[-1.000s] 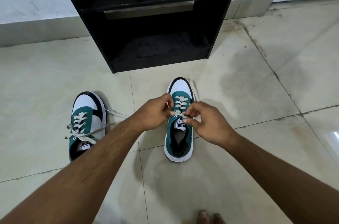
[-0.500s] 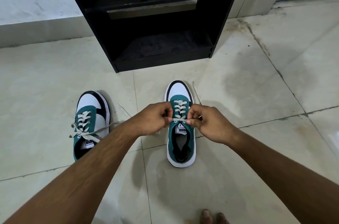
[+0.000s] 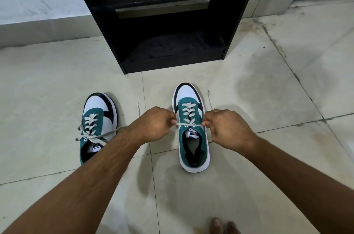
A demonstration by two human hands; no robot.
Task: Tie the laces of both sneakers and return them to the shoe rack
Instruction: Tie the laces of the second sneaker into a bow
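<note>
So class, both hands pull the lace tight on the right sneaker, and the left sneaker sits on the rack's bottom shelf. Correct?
Not quite. The head view shows the left sneaker on the floor, beside the right sneaker, not in the rack. Both hands, left hand and right hand, do pull its lace.

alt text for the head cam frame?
Left hand and right hand pull a lace taut across the right sneaker on a tiled floor; left sneaker loosely laced, black shoe rack behind.
</note>
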